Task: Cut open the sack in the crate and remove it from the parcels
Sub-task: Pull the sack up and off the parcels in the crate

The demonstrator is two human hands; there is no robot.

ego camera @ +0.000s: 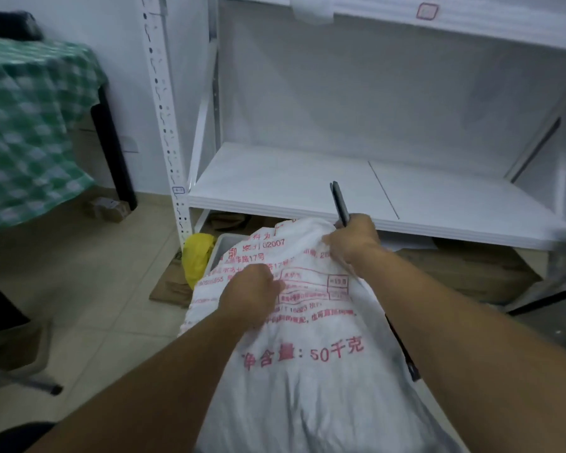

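A white woven sack (307, 371) with red print fills the grey crate (221, 245), of which only the far left corner shows. My left hand (250, 291) grips a fold of the sack near its middle. At the sack's far end my right hand (352, 243) bunches the cloth while also holding dark scissors (339, 202), whose closed blades point up and away. The parcels are hidden under the sack.
White metal shelving (307, 188) stands right behind the crate, its low shelf just above the sack's end. A yellow bag (196, 256) and flat cardboard (170, 286) lie left of the crate. A table with a green checked cloth (30, 125) is at the left.
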